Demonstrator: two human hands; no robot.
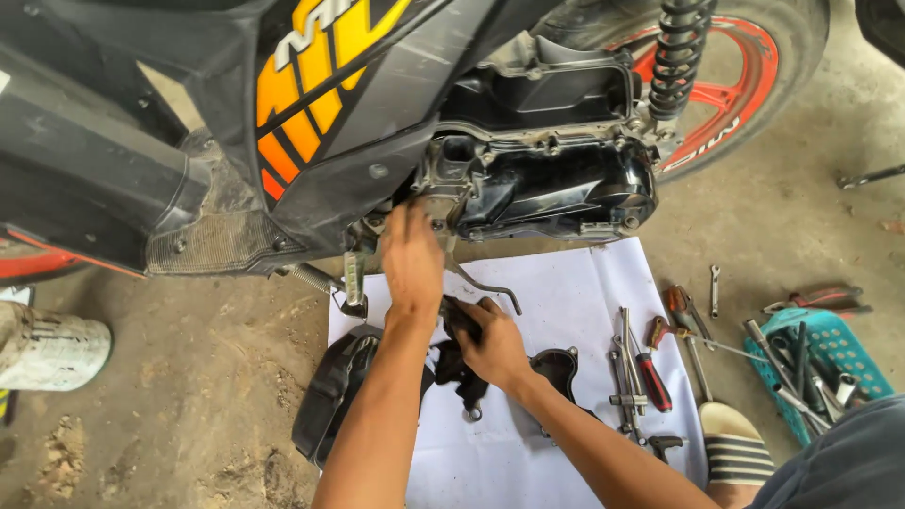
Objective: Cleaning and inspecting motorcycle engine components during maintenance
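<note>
A black scooter with orange and yellow side panels stands over me, its drive case (556,179) open and dark inside. My left hand (411,259) reaches up to the lower front corner of that case, fingers against the metal below the opening. My right hand (492,341) is closed on a black rag (459,363) that hangs down over a white sheet (566,292) on the ground. Whether the left hand grips anything is hidden by its back.
A black plastic cover (330,391) and a dark round part (556,363) lie on the sheet. Screwdrivers and wrenches (641,363) lie at its right edge, by a teal basket (825,353) of tools. A sandalled foot (733,448), the rear wheel (735,94), and a white container (52,351) are nearby.
</note>
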